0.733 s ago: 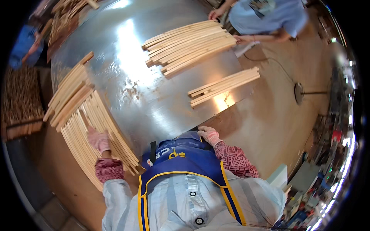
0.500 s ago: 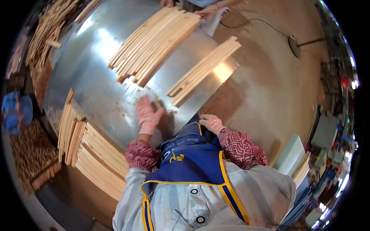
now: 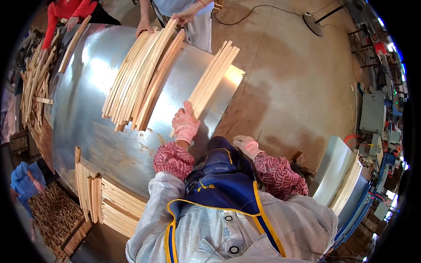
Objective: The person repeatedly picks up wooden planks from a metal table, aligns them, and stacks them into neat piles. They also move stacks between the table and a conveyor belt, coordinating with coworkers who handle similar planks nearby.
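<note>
My left hand (image 3: 185,123), in a pink-and-white glove, is closed over the near end of a small bundle of pale wooden strips (image 3: 213,81) lying on the metal table. Its palm hides part of their ends. My right hand (image 3: 247,145), also gloved, hangs beside my blue apron (image 3: 219,160) at the table's near right corner. Its fingers are loosely apart and nothing shows in them. To the left of the bundle is a larger row of wooden strips (image 3: 136,79). Across the table, a co-worker's hands (image 3: 184,16) hold its far end.
The shiny metal table (image 3: 87,109) fills the left. Stacked strips (image 3: 118,204) stand at its near left edge, loose sticks (image 3: 37,83) at the far left. Another person in red (image 3: 83,8) is at the far corner. A metal stand's round base (image 3: 312,24) sits on the floor.
My left hand has gone from the bare tabletop onto the small bundle's near end. The co-worker's hands have shifted along the larger row, parting some strips. The view has turned; my right hand stays low.
</note>
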A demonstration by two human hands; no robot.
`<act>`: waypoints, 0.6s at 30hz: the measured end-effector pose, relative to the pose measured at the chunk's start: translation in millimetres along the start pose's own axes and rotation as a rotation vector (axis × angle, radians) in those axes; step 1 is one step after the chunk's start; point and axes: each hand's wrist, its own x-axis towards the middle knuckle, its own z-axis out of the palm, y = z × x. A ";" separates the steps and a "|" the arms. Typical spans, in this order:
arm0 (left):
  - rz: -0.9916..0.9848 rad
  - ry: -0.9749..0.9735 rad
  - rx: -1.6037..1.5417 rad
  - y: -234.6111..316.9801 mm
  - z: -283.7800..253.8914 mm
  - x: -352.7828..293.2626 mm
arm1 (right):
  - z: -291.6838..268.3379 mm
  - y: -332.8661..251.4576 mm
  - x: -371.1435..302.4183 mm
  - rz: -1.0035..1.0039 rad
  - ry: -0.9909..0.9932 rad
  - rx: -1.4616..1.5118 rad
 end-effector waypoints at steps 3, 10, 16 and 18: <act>-0.032 -0.080 -0.099 15.3 -19.4 -31.8 | 24.1 -32.6 22.0 0.101 -0.021 0.398; 0.136 -0.390 -0.463 4.6 -64.4 -94.2 | 66.0 -133.3 33.8 0.056 0.275 1.065; 0.274 -0.222 -0.796 -5.8 -45.9 -151.5 | 67.7 -105.7 -31.5 0.048 0.051 1.371; 0.230 -0.217 -0.708 4.2 -39.2 -173.7 | 82.9 -98.1 -45.4 0.152 0.136 1.422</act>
